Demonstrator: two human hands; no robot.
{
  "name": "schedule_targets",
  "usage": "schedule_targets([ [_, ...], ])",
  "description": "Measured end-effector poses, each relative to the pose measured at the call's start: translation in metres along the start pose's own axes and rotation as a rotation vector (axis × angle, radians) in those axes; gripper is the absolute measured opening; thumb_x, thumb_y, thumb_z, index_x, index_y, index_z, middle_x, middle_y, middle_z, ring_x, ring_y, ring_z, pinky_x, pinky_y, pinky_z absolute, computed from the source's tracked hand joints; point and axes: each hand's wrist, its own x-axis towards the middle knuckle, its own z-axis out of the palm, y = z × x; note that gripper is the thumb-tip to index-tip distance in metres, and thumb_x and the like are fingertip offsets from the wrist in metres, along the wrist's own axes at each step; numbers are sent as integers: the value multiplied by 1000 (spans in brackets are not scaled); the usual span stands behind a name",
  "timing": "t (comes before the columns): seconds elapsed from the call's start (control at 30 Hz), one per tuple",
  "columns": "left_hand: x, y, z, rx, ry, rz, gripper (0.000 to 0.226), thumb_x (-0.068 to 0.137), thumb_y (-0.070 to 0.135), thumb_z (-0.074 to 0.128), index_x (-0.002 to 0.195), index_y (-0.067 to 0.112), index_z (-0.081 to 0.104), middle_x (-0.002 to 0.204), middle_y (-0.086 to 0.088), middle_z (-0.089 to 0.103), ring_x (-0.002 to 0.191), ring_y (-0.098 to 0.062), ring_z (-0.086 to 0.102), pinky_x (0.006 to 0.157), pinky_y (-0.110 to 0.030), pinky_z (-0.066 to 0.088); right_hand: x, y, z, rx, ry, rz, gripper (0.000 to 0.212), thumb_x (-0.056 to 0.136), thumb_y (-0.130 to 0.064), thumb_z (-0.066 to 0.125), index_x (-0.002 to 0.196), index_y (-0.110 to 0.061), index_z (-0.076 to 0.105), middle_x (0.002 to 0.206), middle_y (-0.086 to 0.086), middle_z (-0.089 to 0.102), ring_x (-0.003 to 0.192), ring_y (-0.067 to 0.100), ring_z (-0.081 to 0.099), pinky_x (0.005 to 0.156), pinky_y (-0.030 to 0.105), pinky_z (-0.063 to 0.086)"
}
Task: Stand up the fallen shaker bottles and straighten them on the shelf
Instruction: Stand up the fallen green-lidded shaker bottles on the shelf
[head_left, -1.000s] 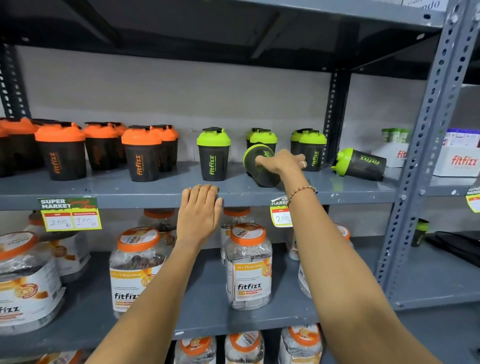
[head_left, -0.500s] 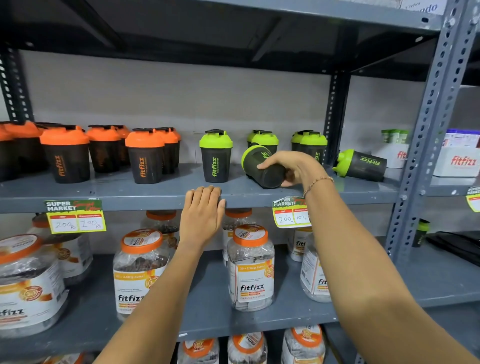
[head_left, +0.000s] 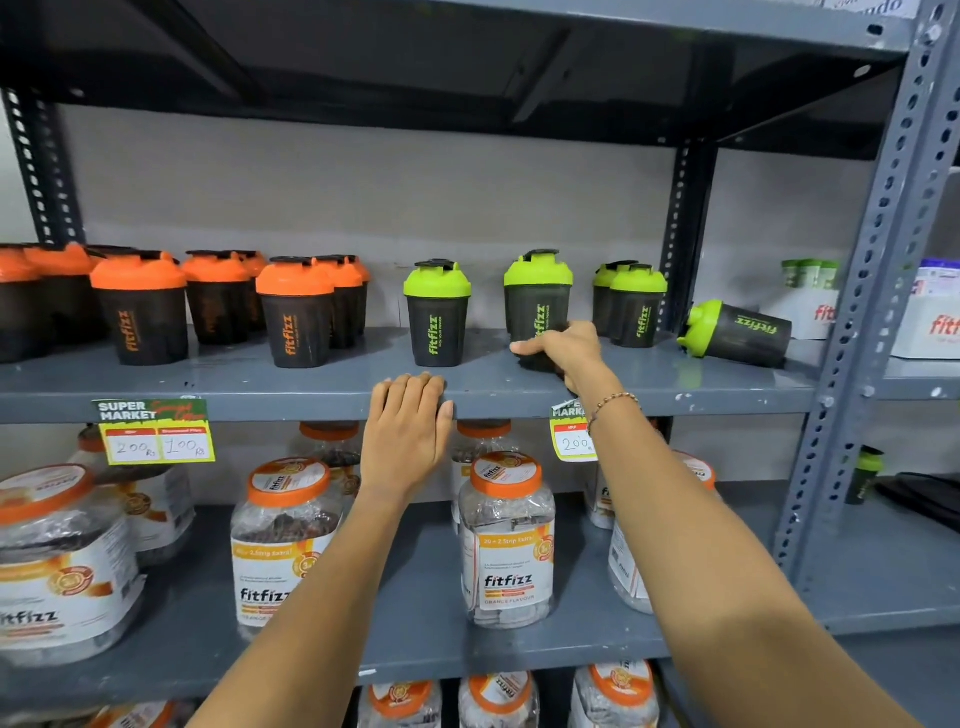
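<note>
Shaker bottle stands upright mid-shelf with the right hand wrapped round its base, left hand flat on the edge; likely light, rigid, smooth plastic, best gripped low on its body.

Green-lidded black shakers with green lettering, orange-lidded black ones with orange lettering, all on a grey shelf; clear jars below wear orange lids and white-orange labels.

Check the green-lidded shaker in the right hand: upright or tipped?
Upright. The shaker stands lid-up on the shelf, with the right hand gripping its base.
</note>
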Motion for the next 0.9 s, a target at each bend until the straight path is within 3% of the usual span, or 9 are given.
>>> schedule_targets([
  [0.2,0,1,3,4,-19,-29,36,96,32,38,111,10,61,110,-8,64,100,-27,58,99,-38,32,15,5,9,-243,15,-22,62,55,-16,92,106,1,61,114,15,66,110,30,61,91,38,54],
  [0.37,-2,5,3,-14,-11,-70,36,95,30,38,112,9,62,110,-9,64,104,-28,58,109,-43,28,16,4,10,-353,-2,-35,75,55,-27,93,115,-1,56,120,14,62,116,30,57,94,38,52],
  [0.53,-2,19,-3,-84,-31,-195,37,95,29,34,110,10,62,111,-7,63,112,-27,56,116,-46,19,12,3,5,-408,-29,-38,72,58,-33,91,113,0,57,119,14,64,114,30,59,86,35,50],
  [0.67,-1,28,-7,-165,-25,-264,37,95,28,34,113,12,62,118,-5,62,122,-26,50,119,-44,14,11,3,-4,-378,-78,-51,69,62,-29,90,115,1,57,120,15,65,114,31,60,93,38,52],
  [0.8,1,49,-8,-235,-54,-198,42,96,34,31,117,12,60,122,-4,61,126,-25,49,120,-40,9,11,5,-33,-332,-12,-110,67,71,-18,84,126,0,52,128,15,61,119,28,58,89,29,45],
  [0.9,6,81,-6,-307,-75,-143,47,95,39,31,120,12,60,122,-2,62,124,-22,51,120,-35,6,16,4,-79,-317,71,-227,57,74,-10,81,126,-3,57,124,12,65,118,25,59,102,32,46],
])
